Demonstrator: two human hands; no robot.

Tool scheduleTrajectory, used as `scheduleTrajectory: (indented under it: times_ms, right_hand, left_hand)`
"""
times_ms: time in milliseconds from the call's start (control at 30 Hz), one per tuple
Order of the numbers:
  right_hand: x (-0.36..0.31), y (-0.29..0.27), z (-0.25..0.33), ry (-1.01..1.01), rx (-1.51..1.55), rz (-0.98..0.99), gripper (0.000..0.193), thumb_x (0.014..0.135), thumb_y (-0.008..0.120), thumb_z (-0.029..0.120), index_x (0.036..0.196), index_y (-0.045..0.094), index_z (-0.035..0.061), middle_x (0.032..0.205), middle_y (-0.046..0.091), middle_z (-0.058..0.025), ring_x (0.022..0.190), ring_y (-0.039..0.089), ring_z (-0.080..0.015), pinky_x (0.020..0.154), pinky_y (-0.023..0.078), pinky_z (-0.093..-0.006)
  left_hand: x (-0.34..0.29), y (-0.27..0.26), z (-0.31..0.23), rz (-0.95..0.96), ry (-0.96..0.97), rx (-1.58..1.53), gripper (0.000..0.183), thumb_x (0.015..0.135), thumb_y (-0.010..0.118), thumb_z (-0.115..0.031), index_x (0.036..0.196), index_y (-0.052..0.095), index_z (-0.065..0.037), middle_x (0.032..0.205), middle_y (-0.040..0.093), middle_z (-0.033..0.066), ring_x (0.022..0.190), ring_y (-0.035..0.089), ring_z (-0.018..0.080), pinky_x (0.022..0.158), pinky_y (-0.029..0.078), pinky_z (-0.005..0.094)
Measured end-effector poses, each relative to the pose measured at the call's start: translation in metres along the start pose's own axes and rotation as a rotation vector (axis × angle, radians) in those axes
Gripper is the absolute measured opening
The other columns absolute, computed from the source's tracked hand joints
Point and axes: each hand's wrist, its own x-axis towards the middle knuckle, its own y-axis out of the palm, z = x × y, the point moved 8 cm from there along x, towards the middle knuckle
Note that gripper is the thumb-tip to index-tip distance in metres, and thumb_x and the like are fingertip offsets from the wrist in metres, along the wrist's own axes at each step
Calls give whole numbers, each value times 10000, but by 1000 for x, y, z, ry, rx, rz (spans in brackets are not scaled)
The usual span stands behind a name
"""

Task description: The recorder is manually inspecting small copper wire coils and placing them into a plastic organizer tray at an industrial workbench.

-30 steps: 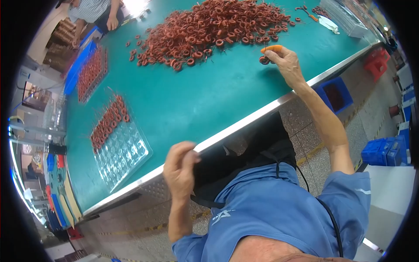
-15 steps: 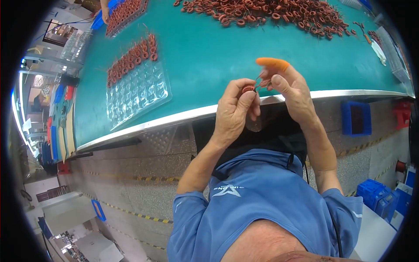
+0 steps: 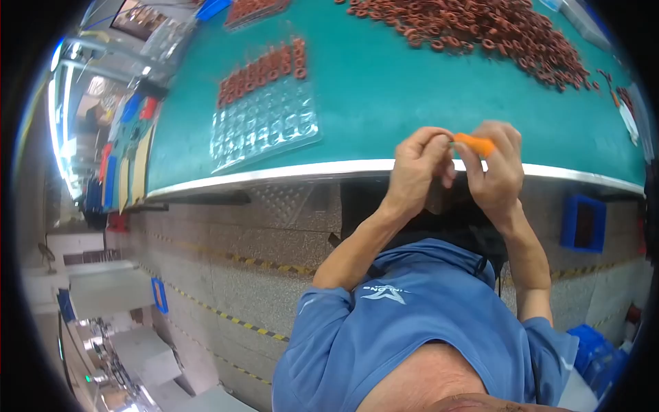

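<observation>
My left hand (image 3: 416, 170) is closed in a pinch over the front edge of the green table (image 3: 371, 103). The copper-wound ring coil it holds is hidden behind its fingers now; the earlier frame shows it there. My right hand (image 3: 500, 172), slightly blurred, meets the left fingertips with thumb and index finger pressed together. An orange finger cot (image 3: 473, 144) covers that index finger. Whatever the right fingers pinch is too small to make out. To the left lies a clear plastic tray (image 3: 274, 127), its far rows filled with upright ring coils (image 3: 257, 79).
A large heap of copper ring coils (image 3: 473, 34) spreads over the far right of the table. Another filled tray (image 3: 254, 10) stands at the far left. An orange-handled tool (image 3: 613, 95) lies at right. A blue bin (image 3: 583, 223) sits beyond the table edge.
My right hand has come in to the left fingertips, its raised index finger now bent down against the thumb. The whole view has shifted, with the table scene further right.
</observation>
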Motion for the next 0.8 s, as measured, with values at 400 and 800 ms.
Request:
scheduleTrajectory:
  times_ms: [400,800]
  right_hand:
    - [-31,35,-55,685,689,69,260,880,687,214,1021,644,-1,891,654,-68,861,609,-153,778,472,-276]
    - [-34,25,-22,279,281,19,139,884,654,125,875,667,-13,748,641,-156,597,605,-272,526,465,-341]
  left_hand:
    - [-7,-1,-30,100,176,244,261,1008,456,-168,1220,499,-23,742,531,30,609,529,89,515,432,214]
    - [-17,1,-44,53,310,675,242,935,570,-64,1170,530,-22,782,592,57,615,566,101,541,458,237]
